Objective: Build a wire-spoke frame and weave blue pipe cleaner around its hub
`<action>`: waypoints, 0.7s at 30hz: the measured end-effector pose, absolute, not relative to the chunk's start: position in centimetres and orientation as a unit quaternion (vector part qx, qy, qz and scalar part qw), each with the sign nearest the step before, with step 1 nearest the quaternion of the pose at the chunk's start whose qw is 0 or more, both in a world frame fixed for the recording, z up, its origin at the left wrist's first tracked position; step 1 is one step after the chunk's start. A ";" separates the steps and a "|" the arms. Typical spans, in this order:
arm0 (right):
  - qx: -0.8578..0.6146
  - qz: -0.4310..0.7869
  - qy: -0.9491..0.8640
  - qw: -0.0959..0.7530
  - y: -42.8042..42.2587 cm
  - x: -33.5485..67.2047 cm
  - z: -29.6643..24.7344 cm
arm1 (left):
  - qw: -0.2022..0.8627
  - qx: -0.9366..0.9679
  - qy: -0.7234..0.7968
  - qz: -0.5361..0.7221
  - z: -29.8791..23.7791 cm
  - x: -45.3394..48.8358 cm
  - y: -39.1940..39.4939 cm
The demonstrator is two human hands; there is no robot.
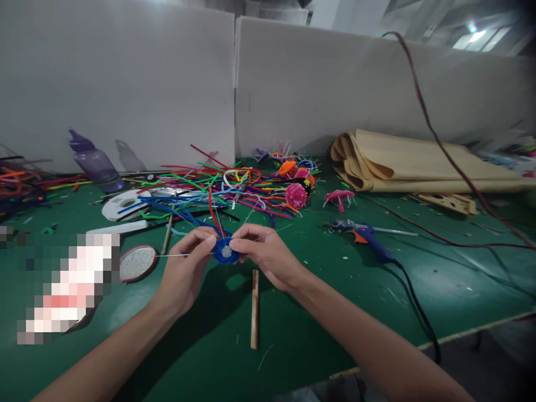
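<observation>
Between my two hands, above the middle of the table, is a round blue pipe-cleaner piece [223, 252] with a pale patch at its centre. My left hand [190, 259] pinches its left edge, thumb on top. On the right edge my right hand [263, 251] grips it between thumb and fingers. A red pipe cleaner [213, 209] rises behind the disc, and a thin white strand runs left from it past my left hand. Just below lies a wooden stick [254, 310]. My fingertips partly cover the disc.
Loose coloured pipe cleaners [201, 184] are heaped behind my hands, with a white ring [113, 206] and a purple bottle [94, 162] to the left. A blue glue gun [368, 240] with its cord lies right. Folded brown paper [419, 162] rests against the white partition [335, 78].
</observation>
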State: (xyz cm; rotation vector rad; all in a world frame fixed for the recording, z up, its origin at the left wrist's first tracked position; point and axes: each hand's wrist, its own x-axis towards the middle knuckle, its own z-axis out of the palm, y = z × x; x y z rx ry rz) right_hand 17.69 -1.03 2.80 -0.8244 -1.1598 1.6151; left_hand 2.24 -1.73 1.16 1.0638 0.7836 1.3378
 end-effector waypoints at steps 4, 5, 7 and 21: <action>-0.328 0.681 -0.470 0.456 -0.9 18.0 2.8 | 0.596 0.501 0.331 0.533 1.1 2.2 -1.8; -0.324 0.687 -0.470 0.450 -0.9 18.1 2.8 | 0.595 0.509 0.329 0.528 1.0 2.2 -1.8; -0.321 0.693 -0.472 0.440 -0.8 18.2 2.9 | 0.598 0.513 0.322 0.525 1.0 2.1 -1.8; -0.366 0.659 -0.443 0.485 -1.3 17.3 2.7 | 0.646 0.491 0.308 0.496 0.8 2.1 -1.6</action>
